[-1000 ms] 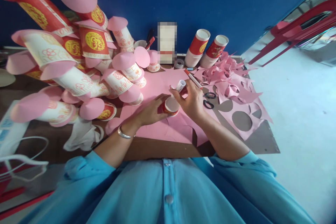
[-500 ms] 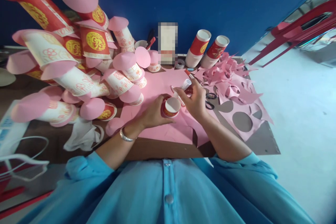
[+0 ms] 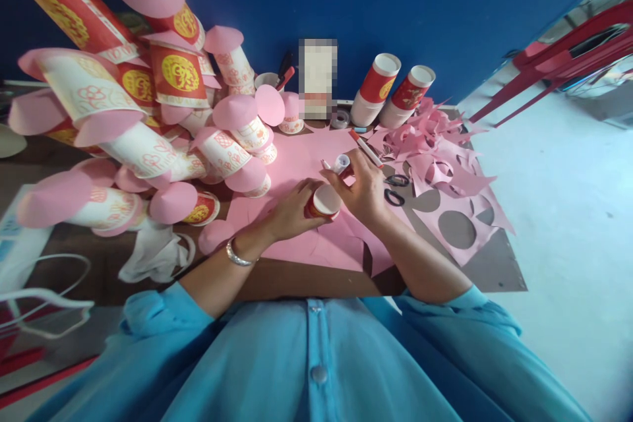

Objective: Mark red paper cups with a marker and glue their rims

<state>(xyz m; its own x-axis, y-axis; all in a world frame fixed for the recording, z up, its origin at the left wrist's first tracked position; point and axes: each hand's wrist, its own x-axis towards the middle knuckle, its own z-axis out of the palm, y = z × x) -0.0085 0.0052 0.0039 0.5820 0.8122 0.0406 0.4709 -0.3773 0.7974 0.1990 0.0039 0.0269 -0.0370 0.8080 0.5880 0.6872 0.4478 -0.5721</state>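
Note:
My left hand is wrapped round a red paper cup, whose white round end faces up. Just to its right, my right hand is closed round a short white tube that looks like a glue stick, its round end pointing away from me. A small pink tip shows by the right thumb; I cannot make out what it belongs to. Under both hands lie pink paper sheets. Beyond the right fingers lies a white marker with red ends. Black-handled scissors rest to the right of the hand.
Several paper cups with pink cone tops are piled at the left. Two cup stacks stand by the blue wall, near a tape roll. Pink paper scraps cover the right side. A white cloth item lies front left.
My right hand has shifted slightly left and down, and the white tube has come nearer the cup and turned more end-on. The cup has tilted a little in my left hand.

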